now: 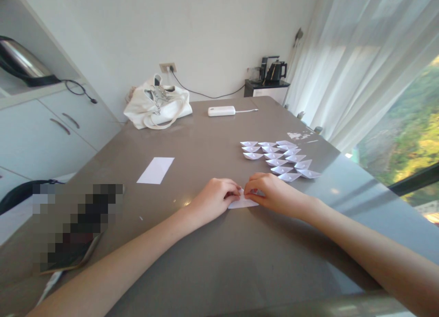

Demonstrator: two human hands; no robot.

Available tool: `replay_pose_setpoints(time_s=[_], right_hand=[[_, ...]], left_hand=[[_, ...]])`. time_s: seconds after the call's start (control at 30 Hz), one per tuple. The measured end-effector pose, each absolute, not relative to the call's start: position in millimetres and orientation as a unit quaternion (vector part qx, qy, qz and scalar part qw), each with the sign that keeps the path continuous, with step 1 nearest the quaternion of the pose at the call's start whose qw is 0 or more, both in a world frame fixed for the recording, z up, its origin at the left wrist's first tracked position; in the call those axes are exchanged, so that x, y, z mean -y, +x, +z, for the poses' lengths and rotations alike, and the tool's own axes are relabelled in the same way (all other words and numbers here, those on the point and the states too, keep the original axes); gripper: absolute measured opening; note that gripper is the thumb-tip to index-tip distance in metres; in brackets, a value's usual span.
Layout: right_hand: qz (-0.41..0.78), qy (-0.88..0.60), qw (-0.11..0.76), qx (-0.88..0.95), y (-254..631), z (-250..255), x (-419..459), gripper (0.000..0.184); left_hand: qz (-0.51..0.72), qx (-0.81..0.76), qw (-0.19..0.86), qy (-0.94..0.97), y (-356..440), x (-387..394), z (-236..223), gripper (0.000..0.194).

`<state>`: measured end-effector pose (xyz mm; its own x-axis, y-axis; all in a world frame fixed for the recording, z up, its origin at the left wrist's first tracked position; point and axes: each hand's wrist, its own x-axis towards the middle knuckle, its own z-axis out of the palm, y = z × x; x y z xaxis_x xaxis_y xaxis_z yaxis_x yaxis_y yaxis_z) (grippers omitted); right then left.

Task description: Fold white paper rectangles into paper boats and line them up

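A small piece of folded white paper (243,203) lies on the table between my two hands. My left hand (220,196) has its fingers closed on the paper's left side. On the other side, my right hand (269,191) pinches the paper's upper right part, and its fingers hide some of the folds. Just beyond my right hand stand several small white paper boats (274,156), grouped in rows. To the left of my hands a flat white sheet of paper (156,170) rests on the table.
The grey table (192,271) bears a white handbag (159,104) and a white power bank (221,111) with a short cable at the back. Paper scraps (298,136) lie near the right edge. A pixelated dark object (78,235) sits at the left.
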<state>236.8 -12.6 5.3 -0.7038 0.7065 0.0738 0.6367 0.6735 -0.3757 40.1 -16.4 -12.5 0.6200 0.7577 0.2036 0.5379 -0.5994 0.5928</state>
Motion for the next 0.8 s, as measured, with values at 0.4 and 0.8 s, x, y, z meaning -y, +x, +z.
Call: replay_pose_setpoints(time_s=[0.4,0.8], right_hand=[[0.193,-0.381,0.140,0.893,235.6,0.9,14.8,0.013],[0.099,-0.373,0.053,0.921,241.4,12.9,14.9,0.027]], left_hand=[[0.221,-0.409,0.268,0.844,36.5,7.3,-14.9,0.006],[0.170,-0.377,0.175,0.894,31.1,7.3,-9.4,0.011]])
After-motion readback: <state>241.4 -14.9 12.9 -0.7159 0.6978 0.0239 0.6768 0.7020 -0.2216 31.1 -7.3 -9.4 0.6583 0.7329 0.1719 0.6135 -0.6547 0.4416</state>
